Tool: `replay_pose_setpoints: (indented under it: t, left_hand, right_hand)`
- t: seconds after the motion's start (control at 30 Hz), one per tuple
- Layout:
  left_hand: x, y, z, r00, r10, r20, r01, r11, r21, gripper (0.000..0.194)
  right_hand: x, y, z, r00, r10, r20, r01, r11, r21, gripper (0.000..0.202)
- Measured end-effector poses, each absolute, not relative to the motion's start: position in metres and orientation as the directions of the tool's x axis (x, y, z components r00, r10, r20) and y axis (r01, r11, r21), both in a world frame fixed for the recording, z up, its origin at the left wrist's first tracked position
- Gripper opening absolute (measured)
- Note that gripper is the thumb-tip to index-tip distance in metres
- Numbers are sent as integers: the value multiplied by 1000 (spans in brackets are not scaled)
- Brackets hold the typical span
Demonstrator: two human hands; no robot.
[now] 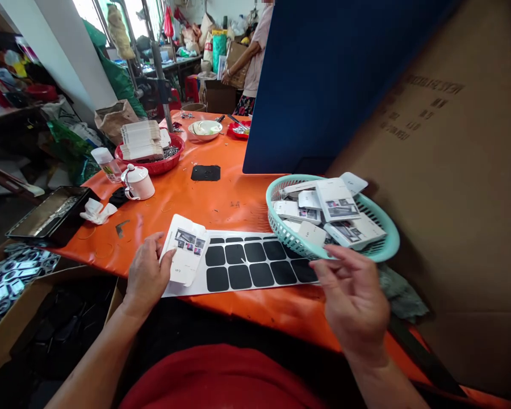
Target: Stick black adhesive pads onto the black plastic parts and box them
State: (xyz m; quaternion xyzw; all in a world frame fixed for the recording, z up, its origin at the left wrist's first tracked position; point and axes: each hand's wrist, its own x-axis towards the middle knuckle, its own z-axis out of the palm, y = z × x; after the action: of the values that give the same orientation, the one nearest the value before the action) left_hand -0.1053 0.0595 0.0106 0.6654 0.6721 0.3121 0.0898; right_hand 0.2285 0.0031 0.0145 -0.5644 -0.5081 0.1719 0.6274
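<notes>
My left hand (147, 272) grips a small white printed carton (186, 250) by its edge, thumb on the front face. The carton shows pictures and a flap at its top, and it tilts over the left end of a sheet of black stickers (238, 275). My right hand (357, 295) is raised over the sheet's right end, thumb and fingertips pinched together; what they hold, if anything, is too small to make out. Just beyond it stands a light green plastic basket (389, 233) heaped with similar white cartons (338, 199), partly covering the sheet.
A blue panel (306, 85) and a big cardboard box (451, 199) rise at the right. On the orange table (174, 199) are a white lidded mug (139, 183), a red basket (166, 163) with stacked cartons and a black tray (46, 218). A person (253, 57) stands behind, holding a box.
</notes>
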Motion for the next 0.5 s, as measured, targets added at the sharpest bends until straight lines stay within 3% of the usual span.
replay_pose_setpoints:
  t: [0.1, 0.17, 0.23, 0.37, 0.5]
  left_hand:
    - [-82, 41, 31, 64, 961, 267, 703, -234, 672, 28]
    - [-63, 26, 37, 243, 936, 255, 567, -350, 746, 22]
    - [-46, 12, 34, 340, 879, 335, 494, -470, 731, 22]
    - [-31, -3, 15, 302, 803, 513, 590, -581, 561, 24]
    - [-35, -1, 7, 364, 739, 567, 593, -653, 471, 20]
  right_hand:
    - [199, -7, 12, 120, 867, 483, 435, 392, -811, 16]
    - [181, -8, 13, 17, 891, 454, 398, 411, -820, 25]
    - [169, -8, 12, -15, 917, 398, 351, 378, -857, 36]
    - [160, -12, 3, 68, 992, 108, 183, 94, -979, 31]
    - [163, -20, -2, 57, 976, -211, 18, -212, -977, 30]
